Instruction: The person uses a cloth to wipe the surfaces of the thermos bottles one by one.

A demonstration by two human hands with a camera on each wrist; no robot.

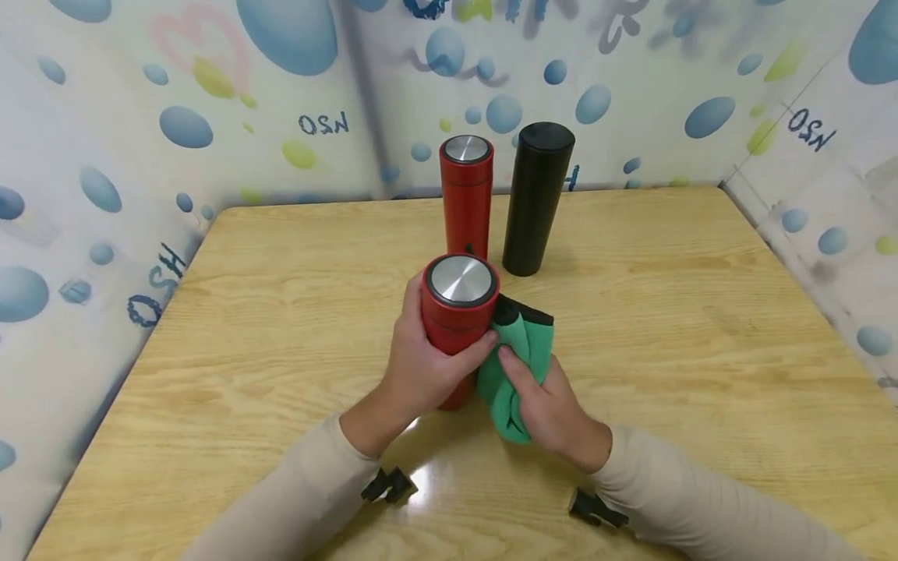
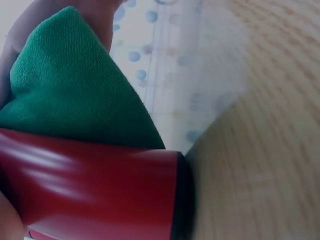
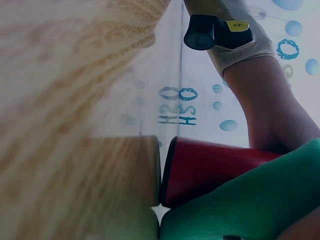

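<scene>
My left hand [image 1: 417, 366] grips a red thermos flask [image 1: 452, 335] with a silver lid top, its thumb across the front and fingers behind. The flask stands upright over the table; its dark base ring shows in the left wrist view, where the red body [image 2: 100, 185] fills the bottom. In my right hand [image 1: 557, 413] is a folded green cloth [image 1: 535, 347] with black edging, pinched under the thumb. The cloth lies along the flask's right side. From the right wrist, the cloth [image 3: 250, 205] covers part of the red flask [image 3: 210, 162].
A second red flask [image 1: 466, 202] stands behind the held one, partly hidden by it. To its right is a tall black flask [image 1: 539, 202]. The wooden table [image 1: 281, 312] meets walls with a printed bubble pattern [image 1: 185, 127] at the back and sides.
</scene>
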